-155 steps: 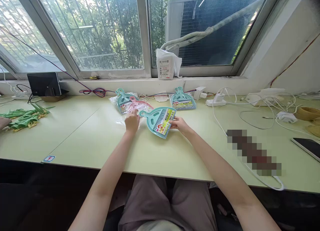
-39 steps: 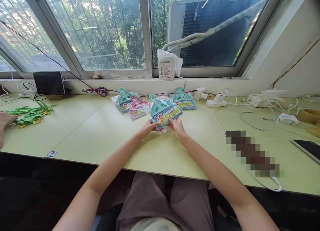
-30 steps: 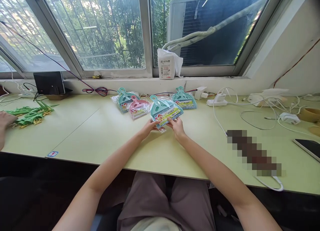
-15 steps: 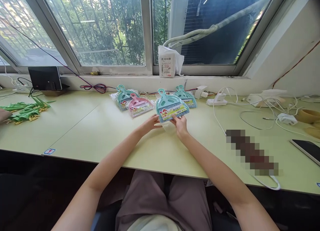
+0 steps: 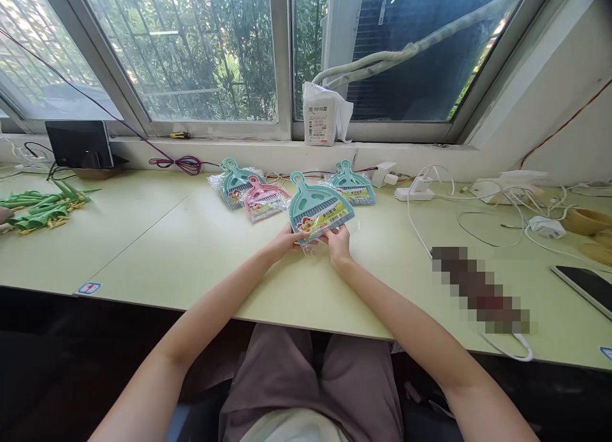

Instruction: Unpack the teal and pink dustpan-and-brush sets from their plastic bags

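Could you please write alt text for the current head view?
A person's left hand and right hand hold a teal plastic dustpan-and-brush set in clear wrap at a pale green table. A pink plastic set and other teal plastic sets lie behind.

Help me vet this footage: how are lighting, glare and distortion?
Head view: window brightest at upper left, darkness under the table; head view: plastic glints on the held dustpan set; head view: wide-angle stretching near the edges, a pixelated patch at right.

Daylight from the windows point(image 5: 205, 53), nearly blown out at far left, brightens the worktop point(image 5: 182, 257) and glints on crinkled plastic wrap point(image 5: 307, 249), while the space underneath point(image 5: 95, 359) falls near-black, wide-angle distortion stretches the edges, and a pixelated patch point(image 5: 480, 292) masks one spot.
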A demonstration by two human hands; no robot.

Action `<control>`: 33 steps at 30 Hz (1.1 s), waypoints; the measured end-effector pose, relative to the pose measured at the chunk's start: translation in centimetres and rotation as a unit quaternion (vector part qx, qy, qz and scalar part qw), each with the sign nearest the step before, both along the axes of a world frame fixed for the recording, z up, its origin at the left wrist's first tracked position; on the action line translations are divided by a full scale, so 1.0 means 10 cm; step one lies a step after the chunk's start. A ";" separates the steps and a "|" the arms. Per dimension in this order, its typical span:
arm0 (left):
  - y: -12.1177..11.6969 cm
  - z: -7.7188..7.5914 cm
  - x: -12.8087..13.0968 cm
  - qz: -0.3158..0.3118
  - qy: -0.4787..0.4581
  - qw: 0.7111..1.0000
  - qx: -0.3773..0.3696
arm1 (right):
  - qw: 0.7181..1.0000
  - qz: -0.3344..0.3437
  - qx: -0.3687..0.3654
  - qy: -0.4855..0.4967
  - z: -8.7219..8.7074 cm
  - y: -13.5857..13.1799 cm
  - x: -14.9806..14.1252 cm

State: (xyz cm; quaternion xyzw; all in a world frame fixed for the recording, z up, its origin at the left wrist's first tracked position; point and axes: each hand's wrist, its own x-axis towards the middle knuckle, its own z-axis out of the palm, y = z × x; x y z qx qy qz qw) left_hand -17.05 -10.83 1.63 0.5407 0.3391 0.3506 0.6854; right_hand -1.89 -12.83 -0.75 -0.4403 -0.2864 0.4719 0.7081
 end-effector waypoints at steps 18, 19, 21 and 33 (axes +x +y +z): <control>0.38 0.15 -0.32 0.173 -0.048 0.982 -0.058 | 0.847 0.020 0.091 -0.523 0.31 0.13 0.51; 0.38 0.16 -0.35 0.170 -0.050 0.982 -0.065 | 0.792 -0.017 0.125 -0.597 0.33 0.12 0.56; 0.39 0.15 -0.39 0.160 -0.047 0.983 -0.075 | 0.712 -0.042 0.164 -0.681 0.35 0.13 0.66; 0.34 0.15 -0.38 0.097 -0.007 0.990 -0.102 | 0.882 0.038 0.178 -0.434 0.31 0.25 0.86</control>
